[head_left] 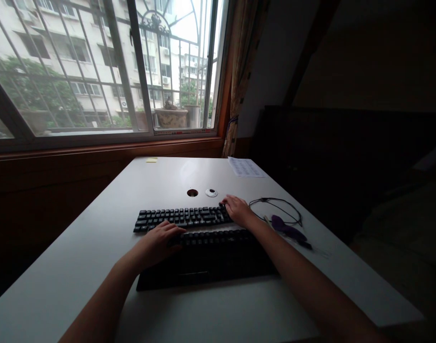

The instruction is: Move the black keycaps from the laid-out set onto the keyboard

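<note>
A black keyboard base (203, 264) lies on the white desk, with a row of keys (218, 237) along its far side. Behind it, black keycaps (178, 216) stand in several rows, and the pale desk top shows between them. My left hand (159, 242) rests over the base's far left corner, fingers stretched forward and thumb apart from them. At the right end of the back rows is my right hand (236, 209). Its fingertips are drawn together on a small dark keycap (222, 205).
A looped black cable (278, 209) and a purple cloth-like item (288, 228) lie right of my right forearm. Farther back are a round desk hole (192, 193), its white cover (211, 193), printed sheets (247, 167) and a yellow note (151, 160). A barred window rises beyond.
</note>
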Available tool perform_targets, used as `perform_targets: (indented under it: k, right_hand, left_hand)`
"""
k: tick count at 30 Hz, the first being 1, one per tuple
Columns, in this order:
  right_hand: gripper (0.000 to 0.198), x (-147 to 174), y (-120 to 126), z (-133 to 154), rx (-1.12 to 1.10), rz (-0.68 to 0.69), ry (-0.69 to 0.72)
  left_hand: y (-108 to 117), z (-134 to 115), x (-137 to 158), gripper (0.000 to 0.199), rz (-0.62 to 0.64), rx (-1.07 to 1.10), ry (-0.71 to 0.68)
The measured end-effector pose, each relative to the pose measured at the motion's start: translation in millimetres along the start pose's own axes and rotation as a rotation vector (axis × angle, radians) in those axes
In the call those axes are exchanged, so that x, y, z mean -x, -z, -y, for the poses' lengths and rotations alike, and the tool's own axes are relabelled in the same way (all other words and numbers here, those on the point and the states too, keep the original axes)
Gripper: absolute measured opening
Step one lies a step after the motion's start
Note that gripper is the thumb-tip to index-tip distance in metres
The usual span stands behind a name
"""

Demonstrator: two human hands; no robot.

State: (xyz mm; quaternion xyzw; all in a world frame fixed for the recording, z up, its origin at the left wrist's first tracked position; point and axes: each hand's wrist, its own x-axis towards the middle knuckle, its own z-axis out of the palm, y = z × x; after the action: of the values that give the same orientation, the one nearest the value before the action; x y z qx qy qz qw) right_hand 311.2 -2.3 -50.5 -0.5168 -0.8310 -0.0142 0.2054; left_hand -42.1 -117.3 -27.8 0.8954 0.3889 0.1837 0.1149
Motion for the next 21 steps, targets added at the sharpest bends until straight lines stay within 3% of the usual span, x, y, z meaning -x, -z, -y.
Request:
perform_targets:
  k: [14,21]
  right_hand:
    - [0.02,-48.4,-0.1,-3.7,-0.003,0.057,-0.05]
    - [0.021,-56.6,0.5,4.9,-0.059,0.069,-0.031]
  left_hand:
    - [0.5,-0.5,0.3,0.045,0.017,0.002,0.015]
    - [0.2,0.1,0.0,0.043,0.001,0.008,-0.003]
